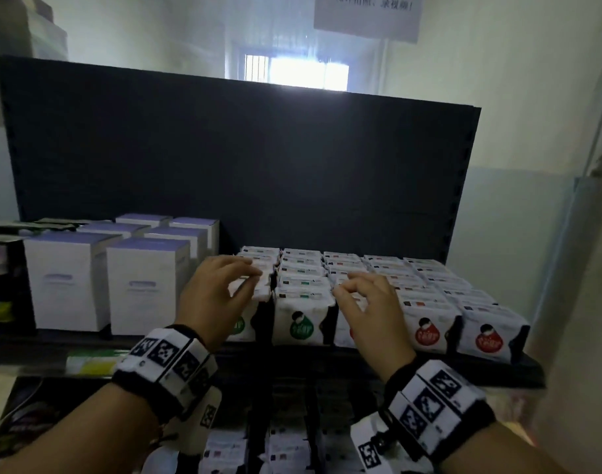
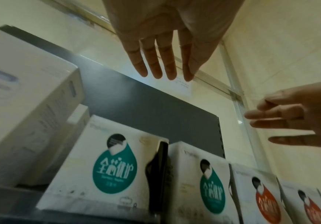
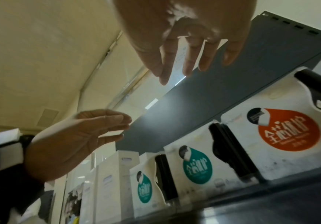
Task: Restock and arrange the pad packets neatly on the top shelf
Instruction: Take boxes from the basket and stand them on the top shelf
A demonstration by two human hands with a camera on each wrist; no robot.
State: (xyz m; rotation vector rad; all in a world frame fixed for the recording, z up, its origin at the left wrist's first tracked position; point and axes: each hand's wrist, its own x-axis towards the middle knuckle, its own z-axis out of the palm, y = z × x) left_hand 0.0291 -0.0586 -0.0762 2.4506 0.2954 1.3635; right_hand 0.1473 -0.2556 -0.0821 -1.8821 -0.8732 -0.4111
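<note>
Head view: pad packets (image 1: pixel 364 292) stand in five front-to-back rows on the top shelf (image 1: pixel 327 359), centre to right of frame, the two left rows green-labelled (image 1: pixel 301 328), the rest red-labelled (image 1: pixel 429 331). Left hand (image 1: pixel 217 292) hovers over the leftmost row and right hand (image 1: pixel 368 307) over the third row; each grip is released, fingers loosely extended, grasping nothing, and contact with the packet tops cannot be told. White boxes (image 1: pixel 87 278) stand at centre left just beside the packets, a dark back panel (image 1: pixel 245 159) behind them.
</note>
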